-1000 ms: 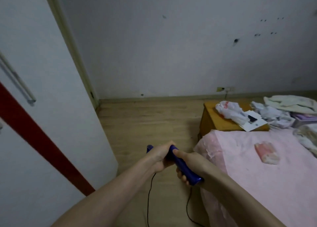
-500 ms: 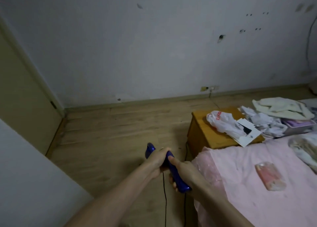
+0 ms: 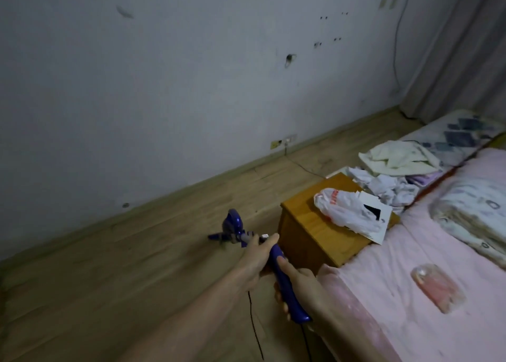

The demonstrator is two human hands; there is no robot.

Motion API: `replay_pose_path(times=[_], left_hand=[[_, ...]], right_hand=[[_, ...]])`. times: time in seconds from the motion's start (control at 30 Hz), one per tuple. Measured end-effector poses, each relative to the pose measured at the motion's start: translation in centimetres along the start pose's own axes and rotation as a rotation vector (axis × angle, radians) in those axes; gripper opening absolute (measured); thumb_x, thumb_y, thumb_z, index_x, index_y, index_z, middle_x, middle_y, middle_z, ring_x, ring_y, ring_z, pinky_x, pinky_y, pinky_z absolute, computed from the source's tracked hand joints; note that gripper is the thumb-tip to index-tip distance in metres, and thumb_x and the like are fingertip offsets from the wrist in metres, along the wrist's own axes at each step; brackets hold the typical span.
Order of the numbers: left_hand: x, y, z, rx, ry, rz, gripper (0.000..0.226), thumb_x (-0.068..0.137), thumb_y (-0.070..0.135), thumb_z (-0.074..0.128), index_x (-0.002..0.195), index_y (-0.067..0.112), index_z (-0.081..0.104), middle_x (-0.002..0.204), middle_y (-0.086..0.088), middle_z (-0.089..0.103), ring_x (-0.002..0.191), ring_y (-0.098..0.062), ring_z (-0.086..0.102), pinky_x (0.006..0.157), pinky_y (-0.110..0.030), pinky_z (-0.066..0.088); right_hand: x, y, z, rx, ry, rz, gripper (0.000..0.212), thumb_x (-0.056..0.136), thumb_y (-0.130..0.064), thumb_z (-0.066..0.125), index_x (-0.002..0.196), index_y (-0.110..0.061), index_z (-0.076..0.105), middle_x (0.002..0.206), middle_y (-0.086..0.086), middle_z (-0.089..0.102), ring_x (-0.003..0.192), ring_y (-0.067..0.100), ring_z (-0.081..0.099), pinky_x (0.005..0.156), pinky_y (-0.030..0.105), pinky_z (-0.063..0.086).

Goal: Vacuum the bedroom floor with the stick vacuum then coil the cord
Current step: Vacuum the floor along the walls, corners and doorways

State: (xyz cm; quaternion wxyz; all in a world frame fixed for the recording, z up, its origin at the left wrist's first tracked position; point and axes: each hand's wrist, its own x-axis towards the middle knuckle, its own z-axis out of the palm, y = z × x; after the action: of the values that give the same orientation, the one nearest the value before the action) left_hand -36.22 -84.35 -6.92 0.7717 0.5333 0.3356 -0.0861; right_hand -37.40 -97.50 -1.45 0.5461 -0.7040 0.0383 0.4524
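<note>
Both my hands are wrapped round the blue handle of the stick vacuum (image 3: pixel 284 279), left hand (image 3: pixel 254 260) high, right hand (image 3: pixel 301 285) low; its body hangs over the floor (image 3: pixel 137 265) just beside the wooden nightstand (image 3: pixel 315 238). The cord (image 3: pixel 253 326) dangles under my wrists; it could catch my feet, or the vacuum could knock the nightstand's corner.

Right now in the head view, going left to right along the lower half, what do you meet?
Bare wooden floor → vacuum body → left hand → wooden nightstand → white plastic bag → pink bedspread → folded quilt.
</note>
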Motion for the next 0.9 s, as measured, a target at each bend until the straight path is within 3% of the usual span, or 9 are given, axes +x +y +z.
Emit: replay_pose_path(times=[0.1, 0.23, 0.33, 0.5, 0.6, 0.73, 0.9], left_hand=[[5.5, 3.9, -0.5, 0.039, -0.047, 0.009, 0.058, 0.088, 0.035, 0.066, 0.134, 0.010, 0.043, 0.094, -0.012, 0.066, 0.084, -0.024, 0.069, 0.090, -0.046, 0.055], [13.3, 10.1, -0.5, 0.111, -0.061, 0.044, 0.050, 0.090, 0.033, 0.065, 0.129, 0.006, 0.048, 0.082, -0.008, 0.065, 0.072, -0.020, 0.068, 0.077, -0.036, 0.057], [19.2, 15.2, -0.1, 0.155, -0.054, 0.058, 0.051, 0.088, 0.037, 0.065, 0.127, 0.007, 0.053, 0.075, -0.006, 0.068, 0.074, -0.020, 0.069, 0.083, -0.040, 0.057], [27.3, 23.6, 1.4, 0.146, -0.128, 0.024, 0.054, 0.088, 0.039, 0.066, 0.130, 0.009, 0.051, 0.086, -0.011, 0.067, 0.067, -0.018, 0.069, 0.065, -0.033, 0.054], [32.2, 27.0, 2.4, 0.216, -0.171, 0.011, 0.058, 0.086, 0.041, 0.066, 0.129, 0.004, 0.051, 0.084, -0.010, 0.068, 0.070, -0.019, 0.068, 0.067, -0.033, 0.054], [39.5, 31.4, 2.6, 0.323, -0.224, -0.008, 0.061, 0.076, 0.049, 0.069, 0.118, 0.006, 0.059, 0.094, -0.010, 0.067, 0.089, -0.024, 0.066, 0.091, -0.042, 0.054], [49.1, 37.4, 1.8, 0.424, -0.311, -0.054, 0.047, 0.078, 0.045, 0.069, 0.109, 0.010, 0.062, 0.091, -0.009, 0.067, 0.085, -0.022, 0.066, 0.088, -0.040, 0.055]], right_hand=[[4.7, -3.1, -0.4, 0.039, 0.044, -0.053, 0.048, 0.099, -0.048, 0.042, 0.089, -0.004, 0.059, 0.057, 0.002, 0.059, 0.045, 0.012, 0.053, 0.044, 0.023, 0.045], [11.4, -9.1, -1.3, 0.037, 0.086, -0.149, 0.047, 0.100, -0.045, 0.041, 0.086, -0.004, 0.059, 0.053, 0.001, 0.059, 0.043, 0.011, 0.054, 0.044, 0.021, 0.046], [15.8, -14.8, -2.2, 0.050, 0.150, -0.172, 0.046, 0.100, -0.044, 0.042, 0.084, -0.004, 0.059, 0.052, 0.002, 0.057, 0.041, 0.011, 0.054, 0.043, 0.021, 0.046], [22.1, -23.5, -4.9, 0.067, 0.212, -0.183, 0.046, 0.101, -0.044, 0.041, 0.084, -0.004, 0.057, 0.052, 0.003, 0.058, 0.043, 0.012, 0.056, 0.043, 0.021, 0.046], [26.1, -27.2, -6.4, 0.102, 0.236, -0.177, 0.043, 0.101, -0.042, 0.040, 0.087, -0.005, 0.054, 0.051, 0.001, 0.058, 0.042, 0.011, 0.056, 0.042, 0.020, 0.046], [32.2, -31.7, -7.2, 0.173, 0.301, -0.153, 0.045, 0.101, -0.042, 0.040, 0.086, -0.002, 0.056, 0.053, 0.002, 0.057, 0.042, 0.011, 0.055, 0.042, 0.019, 0.045], [40.4, -38.4, -6.7, 0.293, 0.417, -0.119, 0.044, 0.101, -0.042, 0.042, 0.090, -0.001, 0.057, 0.052, 0.001, 0.057, 0.042, 0.010, 0.054, 0.043, 0.019, 0.045]])
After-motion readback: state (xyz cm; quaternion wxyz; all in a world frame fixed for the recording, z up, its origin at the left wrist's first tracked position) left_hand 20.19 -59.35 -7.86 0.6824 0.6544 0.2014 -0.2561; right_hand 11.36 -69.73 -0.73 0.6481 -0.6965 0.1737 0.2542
